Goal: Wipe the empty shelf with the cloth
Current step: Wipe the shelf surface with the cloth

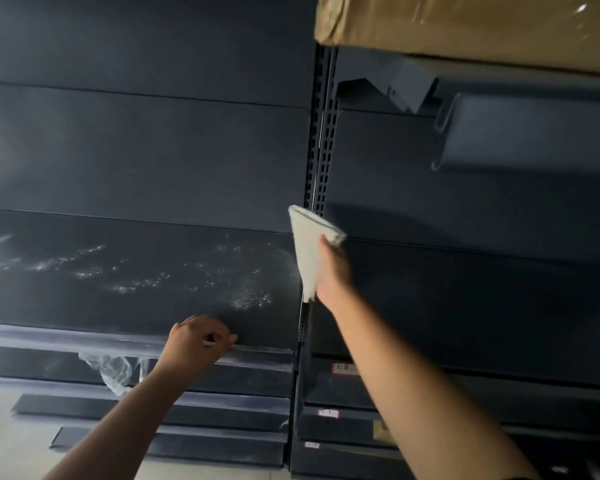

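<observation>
Both arms reach up and forward, bare to the elbow. The left hand (196, 342) sits at about seven o'clock, knuckles up, fingers curled loosely inward, forearm running back toward eight o'clock. The right hand (333, 271) is higher, near the middle, wrist straight, fingers closed in a grip; its forearm stretches back toward five o'clock.

Dim, soft, wide-angle bowed edges

Shelf (136, 271) surface open; upright post (321, 133) right; box (465, 26) overhead.
</observation>
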`<state>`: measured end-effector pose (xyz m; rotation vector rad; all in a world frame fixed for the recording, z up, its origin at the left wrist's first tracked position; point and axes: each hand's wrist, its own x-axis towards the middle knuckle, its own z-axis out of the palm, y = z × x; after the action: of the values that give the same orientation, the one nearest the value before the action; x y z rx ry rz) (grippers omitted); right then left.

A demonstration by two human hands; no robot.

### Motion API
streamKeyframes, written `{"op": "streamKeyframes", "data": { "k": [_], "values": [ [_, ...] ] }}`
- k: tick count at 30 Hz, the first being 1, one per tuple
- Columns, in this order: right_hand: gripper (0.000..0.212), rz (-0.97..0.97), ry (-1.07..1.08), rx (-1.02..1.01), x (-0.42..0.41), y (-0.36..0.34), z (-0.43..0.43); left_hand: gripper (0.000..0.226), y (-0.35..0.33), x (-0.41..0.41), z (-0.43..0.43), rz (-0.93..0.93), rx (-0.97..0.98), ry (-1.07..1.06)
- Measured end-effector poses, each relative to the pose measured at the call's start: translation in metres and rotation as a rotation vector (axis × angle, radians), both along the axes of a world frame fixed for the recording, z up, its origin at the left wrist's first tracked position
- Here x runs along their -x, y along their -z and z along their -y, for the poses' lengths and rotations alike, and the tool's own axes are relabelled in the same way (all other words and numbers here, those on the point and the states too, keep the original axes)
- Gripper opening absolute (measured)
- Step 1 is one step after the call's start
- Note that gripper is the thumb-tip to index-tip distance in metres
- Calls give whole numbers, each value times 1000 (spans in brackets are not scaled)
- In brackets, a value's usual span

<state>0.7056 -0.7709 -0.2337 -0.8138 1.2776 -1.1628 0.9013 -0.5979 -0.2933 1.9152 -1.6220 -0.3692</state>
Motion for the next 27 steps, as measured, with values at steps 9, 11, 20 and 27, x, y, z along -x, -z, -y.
{"op": "streamKeyframes", "data": {
  "k": [9, 11, 20, 27],
  "values": [
    [37, -658, -11, 284, 51, -4, -88, 21, -5, -26, -17, -216, 2, -19],
    [38, -865, -155, 237, 12, 23, -94, 22, -9, -53, -26, -219, 36, -19],
    [49, -1337, -580, 252, -206, 66, -99, 23, 7, -244, -73, 91, 135, -75],
    [37, -503, -503, 141, -365, 26, -134, 35, 14, -320, -89, 127, 159, -150]
  ]
}}
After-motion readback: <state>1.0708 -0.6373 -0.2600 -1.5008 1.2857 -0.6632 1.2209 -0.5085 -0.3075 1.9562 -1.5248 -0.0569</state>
